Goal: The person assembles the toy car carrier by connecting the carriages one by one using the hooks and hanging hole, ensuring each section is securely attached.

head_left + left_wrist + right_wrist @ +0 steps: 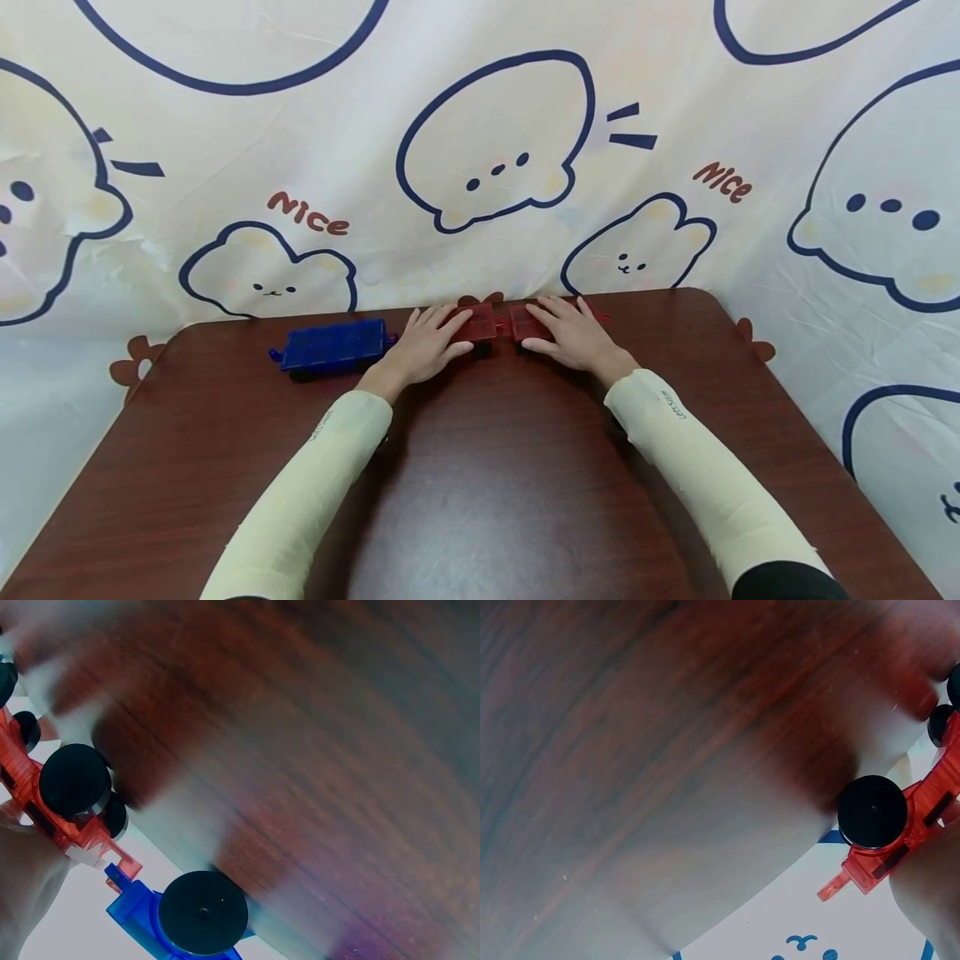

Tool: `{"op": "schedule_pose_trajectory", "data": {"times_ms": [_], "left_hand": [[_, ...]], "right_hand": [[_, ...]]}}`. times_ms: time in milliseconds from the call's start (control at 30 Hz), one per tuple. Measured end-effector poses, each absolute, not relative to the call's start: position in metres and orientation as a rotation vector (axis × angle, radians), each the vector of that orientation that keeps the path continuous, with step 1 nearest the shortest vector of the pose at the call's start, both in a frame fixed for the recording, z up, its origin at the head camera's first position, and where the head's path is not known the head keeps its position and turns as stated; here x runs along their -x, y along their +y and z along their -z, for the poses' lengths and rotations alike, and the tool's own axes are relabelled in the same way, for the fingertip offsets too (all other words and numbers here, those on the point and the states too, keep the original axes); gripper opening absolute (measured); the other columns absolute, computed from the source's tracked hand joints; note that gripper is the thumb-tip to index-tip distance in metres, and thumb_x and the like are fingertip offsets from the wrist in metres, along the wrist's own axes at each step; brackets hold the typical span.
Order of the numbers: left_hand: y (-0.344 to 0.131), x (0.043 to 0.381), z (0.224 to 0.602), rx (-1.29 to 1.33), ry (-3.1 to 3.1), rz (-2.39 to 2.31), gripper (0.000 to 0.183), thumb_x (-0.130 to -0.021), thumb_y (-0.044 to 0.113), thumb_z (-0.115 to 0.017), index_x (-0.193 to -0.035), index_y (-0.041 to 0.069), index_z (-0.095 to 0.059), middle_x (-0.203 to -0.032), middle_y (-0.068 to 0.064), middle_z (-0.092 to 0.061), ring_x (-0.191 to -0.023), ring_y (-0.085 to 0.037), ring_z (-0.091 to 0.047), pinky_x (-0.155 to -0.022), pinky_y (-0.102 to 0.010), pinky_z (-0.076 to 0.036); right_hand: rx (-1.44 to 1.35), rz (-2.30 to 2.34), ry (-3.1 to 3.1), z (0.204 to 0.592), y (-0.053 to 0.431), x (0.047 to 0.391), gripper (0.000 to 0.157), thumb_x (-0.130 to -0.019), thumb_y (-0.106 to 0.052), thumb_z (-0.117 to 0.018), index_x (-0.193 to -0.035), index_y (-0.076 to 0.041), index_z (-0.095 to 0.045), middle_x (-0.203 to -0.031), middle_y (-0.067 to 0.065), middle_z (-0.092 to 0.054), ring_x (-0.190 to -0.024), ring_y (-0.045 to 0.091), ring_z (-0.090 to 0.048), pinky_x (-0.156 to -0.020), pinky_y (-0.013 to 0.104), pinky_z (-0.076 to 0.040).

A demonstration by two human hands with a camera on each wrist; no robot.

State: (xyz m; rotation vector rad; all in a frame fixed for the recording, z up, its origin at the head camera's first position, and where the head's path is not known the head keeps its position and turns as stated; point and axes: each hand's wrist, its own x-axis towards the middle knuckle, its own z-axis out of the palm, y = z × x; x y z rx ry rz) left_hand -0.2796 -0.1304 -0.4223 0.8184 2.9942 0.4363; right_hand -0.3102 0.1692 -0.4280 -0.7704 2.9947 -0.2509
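Two red toy train wagons stand in line near the table's back edge. My left hand [423, 346] lies over the left red wagon [483, 323], gripping it with the thumb along its front side. My right hand [576, 335] holds the right red wagon [519, 325] the same way, covering most of it. Their red couplings [502, 326] meet between the hands. To the left stands a blue toy wagon [333, 346]. In the left wrist view its blue hook [117, 876] overlaps the red wagon's end coupling [124, 859]; whether they are hooked I cannot tell.
The brown wooden table [495, 500] reaches back to a pale cloth backdrop [420, 267] printed with cartoon outlines. A red coupling [834, 886] sticks out freely at the right wagon's outer end, above black wheels [872, 812].
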Motion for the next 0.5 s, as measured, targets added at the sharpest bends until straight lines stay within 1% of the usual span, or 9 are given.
{"op": "schedule_pose_trajectory", "data": {"times_ms": [333, 500], "left_hand": [[-0.1318, 0.2806, 0.4220, -0.827, 2.987, -0.345, 0.065, -0.106, 0.049, -0.046, -0.160, 0.017, -0.034, -0.163, -0.017, -0.028, -0.151, -0.041, -0.020, -0.120, -0.062, -0.005], [-0.1318, 0.2816, 0.4228, -0.820, 2.994, -0.330, 0.065, -0.105, 0.049, -0.047, -0.160, 0.018, -0.033, -0.163, -0.017, -0.028, -0.151, -0.041, -0.020, -0.120, -0.062, -0.006]], "right_hand": [[0.769, 0.260, 2.991, 0.4254, 0.1695, 0.3082, 0.080, -0.099, -0.064, -0.050, -0.161, -0.016, -0.032, -0.166, 0.012, -0.025, -0.153, 0.031, -0.017, -0.121, 0.059, -0.003], [0.773, 0.260, 2.995, 0.4256, 0.1704, 0.3085, 0.080, -0.099, -0.064, -0.050, -0.161, -0.016, -0.032, -0.166, 0.012, -0.025, -0.153, 0.031, -0.018, -0.121, 0.059, -0.004]]}}
